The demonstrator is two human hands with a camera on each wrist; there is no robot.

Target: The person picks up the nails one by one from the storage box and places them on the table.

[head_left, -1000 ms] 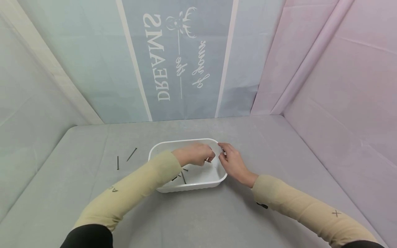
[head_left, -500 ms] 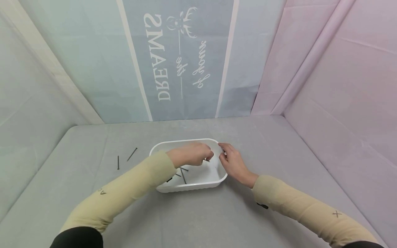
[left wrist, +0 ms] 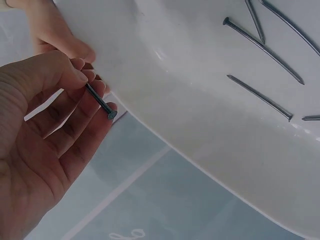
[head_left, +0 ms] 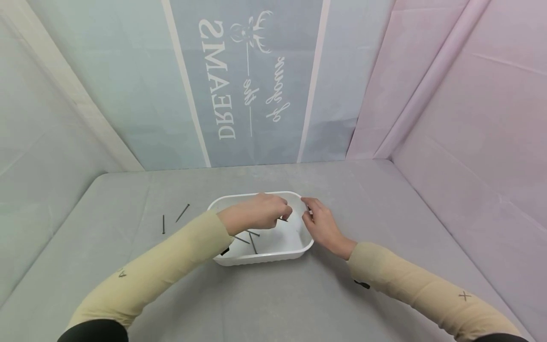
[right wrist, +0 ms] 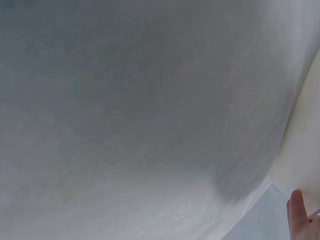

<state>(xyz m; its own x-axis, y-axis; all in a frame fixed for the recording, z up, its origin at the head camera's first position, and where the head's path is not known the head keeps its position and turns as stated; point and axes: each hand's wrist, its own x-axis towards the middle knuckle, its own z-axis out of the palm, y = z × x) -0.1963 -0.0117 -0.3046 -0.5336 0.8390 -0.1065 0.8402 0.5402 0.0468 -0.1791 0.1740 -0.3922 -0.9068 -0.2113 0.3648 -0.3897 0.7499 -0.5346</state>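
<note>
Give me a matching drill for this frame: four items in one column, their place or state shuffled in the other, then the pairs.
Items
1. left hand
2. right hand
3. white tray
4. two loose nails

Place or state
A. lying on the grey table, left of the tray
B. pinching a dark nail above the tray
C. at the tray's right rim
D. holding several nails on its floor

Pairs: 1-B, 2-C, 3-D, 4-A
</note>
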